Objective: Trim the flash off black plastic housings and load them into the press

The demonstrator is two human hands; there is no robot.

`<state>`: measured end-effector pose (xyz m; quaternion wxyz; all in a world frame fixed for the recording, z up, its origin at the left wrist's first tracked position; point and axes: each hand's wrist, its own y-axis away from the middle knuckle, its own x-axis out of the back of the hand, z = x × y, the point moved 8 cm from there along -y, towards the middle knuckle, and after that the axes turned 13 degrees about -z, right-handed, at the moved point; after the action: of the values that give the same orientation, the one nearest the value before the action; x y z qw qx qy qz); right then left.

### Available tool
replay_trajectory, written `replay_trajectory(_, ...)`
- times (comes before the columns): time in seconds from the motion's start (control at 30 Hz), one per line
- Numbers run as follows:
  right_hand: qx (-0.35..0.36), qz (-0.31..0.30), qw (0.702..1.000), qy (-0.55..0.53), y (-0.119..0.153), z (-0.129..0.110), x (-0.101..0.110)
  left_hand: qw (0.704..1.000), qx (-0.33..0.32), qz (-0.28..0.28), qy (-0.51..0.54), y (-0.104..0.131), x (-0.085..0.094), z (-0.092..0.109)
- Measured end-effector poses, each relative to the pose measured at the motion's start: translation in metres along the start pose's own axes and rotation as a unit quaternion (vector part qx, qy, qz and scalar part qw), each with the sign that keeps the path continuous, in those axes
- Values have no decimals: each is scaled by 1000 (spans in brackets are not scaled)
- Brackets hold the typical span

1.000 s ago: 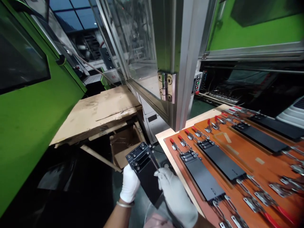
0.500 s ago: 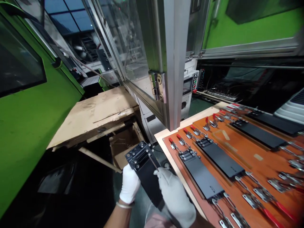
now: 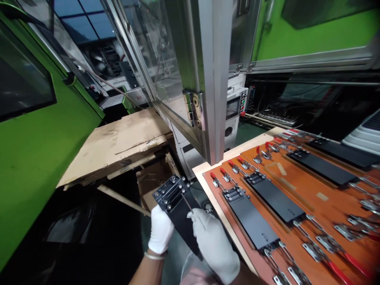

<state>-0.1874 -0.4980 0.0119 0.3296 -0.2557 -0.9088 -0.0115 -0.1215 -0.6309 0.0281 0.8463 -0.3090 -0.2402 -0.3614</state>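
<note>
My left hand (image 3: 161,229), in a white glove, grips the left edge of a long black panel (image 3: 182,225), which tilts toward me. Several round metal fasteners and ribbed slots sit at the panel's far end. My gloved right hand (image 3: 212,241) is closed on a thin metal rod (image 3: 187,202), perhaps a hex key. Its tip meets the panel near one of the fasteners. The far end of the rod is hidden in the glove, and my right hand covers part of the panel's right side.
At right, an orange fixture board (image 3: 314,213) bears several similar dark panels (image 3: 252,217) and red-handled toggle clamps (image 3: 338,265). An aluminium-framed door (image 3: 218,79) juts out ahead. Cardboard (image 3: 118,138) covers a stand at left, beside a green machine (image 3: 32,158).
Both hands and the black panel have shifted slightly left in the view. The rod stays at the same group of fasteners.
</note>
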Motion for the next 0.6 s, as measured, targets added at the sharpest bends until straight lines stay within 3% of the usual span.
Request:
replay_trajectory(0.1, 30, 61, 998, 19, 4, -3, 7, 1000, 4, 4, 6, 0, 1, 1)
replay_trajectory(0.27, 37, 54, 998, 18, 3, -4, 2, 1000, -10, 24, -13, 1, 0, 2)
replay_trajectory(0.4, 60, 120, 990, 38, 12, -13, 2, 998, -9, 53, -39, 2, 1, 0)
replay_trajectory(0.5, 60, 114, 992, 6, 14, -15, -2, 996, -20, 47, -79, 2, -1, -1)
replay_trajectory(0.6, 43, 75, 995, -54, 11, -12, -5, 993, 8, 77, -86, 4, 4, -7)
